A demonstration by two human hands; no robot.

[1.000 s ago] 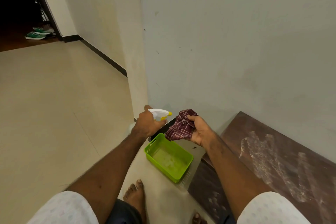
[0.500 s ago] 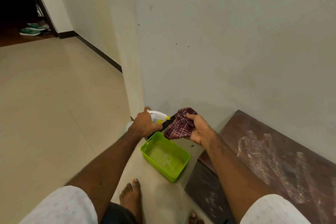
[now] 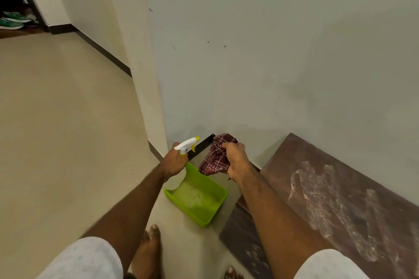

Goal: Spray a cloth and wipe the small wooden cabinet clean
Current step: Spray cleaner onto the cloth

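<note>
My left hand (image 3: pixel 175 163) grips a spray bottle (image 3: pixel 186 146) with a white head and yellow nozzle; the nozzle points right, toward the cloth. A bunched maroon checked cloth (image 3: pixel 215 158) hangs from my right hand (image 3: pixel 235 161), a short gap from the nozzle. The small wooden cabinet (image 3: pixel 340 199) stands low against the wall at the lower right; its dark brown top is streaked with white dust. Both hands hover above the floor to the cabinet's left.
A lime green plastic basket (image 3: pixel 197 199) sits on the tiled floor below my hands. My bare feet (image 3: pixel 149 249) are close by it. A wall corner (image 3: pixel 145 74) juts out just behind. Green shoes (image 3: pixel 13 20) lie by a far doorway at the upper left.
The spray bottle's nozzle has tilted upward and drawn slightly away from the cloth. My right hand has regripped the cloth from above. The view has shifted a little.
</note>
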